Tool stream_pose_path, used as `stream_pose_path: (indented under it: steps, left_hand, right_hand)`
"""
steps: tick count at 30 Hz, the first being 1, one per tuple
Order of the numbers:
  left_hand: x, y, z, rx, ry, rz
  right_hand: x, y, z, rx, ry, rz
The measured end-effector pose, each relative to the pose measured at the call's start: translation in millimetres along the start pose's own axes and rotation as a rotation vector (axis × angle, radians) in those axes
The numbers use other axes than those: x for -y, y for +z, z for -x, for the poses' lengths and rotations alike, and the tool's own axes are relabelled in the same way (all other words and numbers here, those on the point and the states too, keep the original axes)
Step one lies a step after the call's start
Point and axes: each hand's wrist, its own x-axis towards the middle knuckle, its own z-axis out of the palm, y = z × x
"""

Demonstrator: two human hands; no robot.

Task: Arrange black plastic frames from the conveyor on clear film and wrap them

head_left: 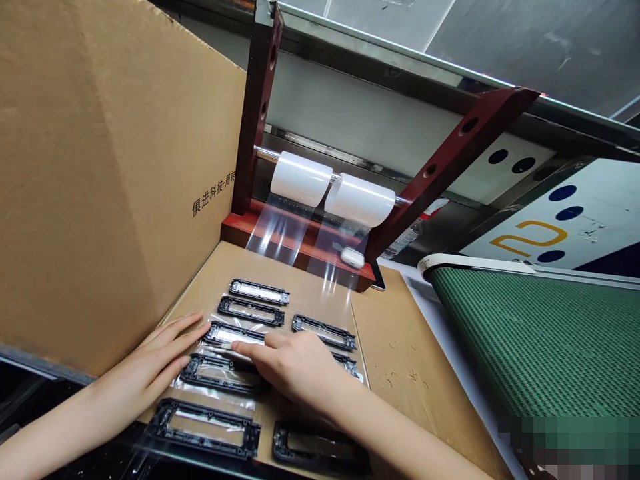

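Observation:
Several black rectangular frames lie in two columns on a cardboard sheet. Clear film runs down from two white rolls on a dark red stand and covers the frames. My left hand lies flat, fingers stretched out, its tips touching the left end of the third frame in the left column. My right hand rests palm down over the film, forefinger extended and pressing along that same frame. Neither hand grips anything.
A tall cardboard wall stands at the left. A green conveyor belt runs along the right. A small white object sits on the stand's base. A white panel with blue dots lies behind.

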Motion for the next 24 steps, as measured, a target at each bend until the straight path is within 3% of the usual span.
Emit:
stream_pose_path:
  steps: [8, 24]
  left_hand:
    - [-7.9, -1.4, -3.0, 0.062, -0.079, -0.006]
    - [7.8, -0.2, 0.3, 0.064, -0.066, 0.014]
  right_hand:
    - [-7.1, -1.9, 8.5, -0.005, -0.002, -0.023]
    - [-29.8, -16.1, 69.7, 0.028, 0.033, 0.075]
